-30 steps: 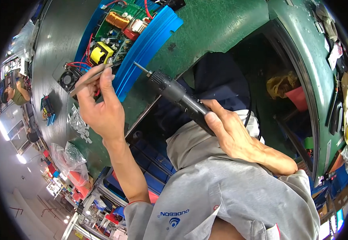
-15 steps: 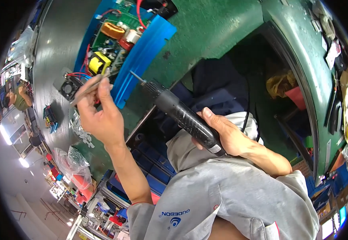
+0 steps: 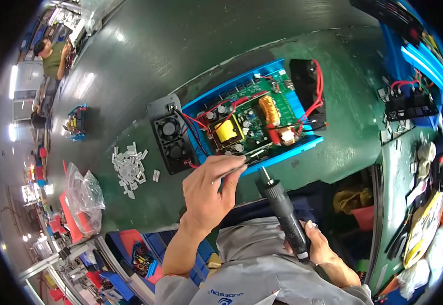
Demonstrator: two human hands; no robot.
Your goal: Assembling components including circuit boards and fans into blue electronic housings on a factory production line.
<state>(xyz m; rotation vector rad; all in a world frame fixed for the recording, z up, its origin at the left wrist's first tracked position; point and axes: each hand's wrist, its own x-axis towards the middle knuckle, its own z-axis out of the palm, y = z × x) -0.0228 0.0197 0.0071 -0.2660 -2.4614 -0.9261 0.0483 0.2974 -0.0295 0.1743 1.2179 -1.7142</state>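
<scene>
My left hand [image 3: 212, 185] pinches a thin metal tool [image 3: 246, 158] whose tip rests at the near edge of a blue case [image 3: 292, 152]. Inside the case lies a green circuit board [image 3: 247, 122] with a yellow transformer, a copper coil and red wires. My right hand [image 3: 315, 244] grips a black electric screwdriver [image 3: 282, 216], bit pointing up at the case's near wall, just short of it. A black fan panel [image 3: 168, 134] lies wired to the case's left end, and a black end panel [image 3: 305, 89] lies at its right.
A heap of small white parts [image 3: 129, 168] lies left on the green bench. A clear plastic bag [image 3: 84, 195] sits at the bench edge. Another blue unit with wires [image 3: 409, 101] stands far right. A person [image 3: 53, 53] works at a distant bench.
The view has swung so the blue case now sits centred and upright. My right hand has pulled the screwdriver back and tipped it upright. My left hand still holds the thin tool at the case edge.
</scene>
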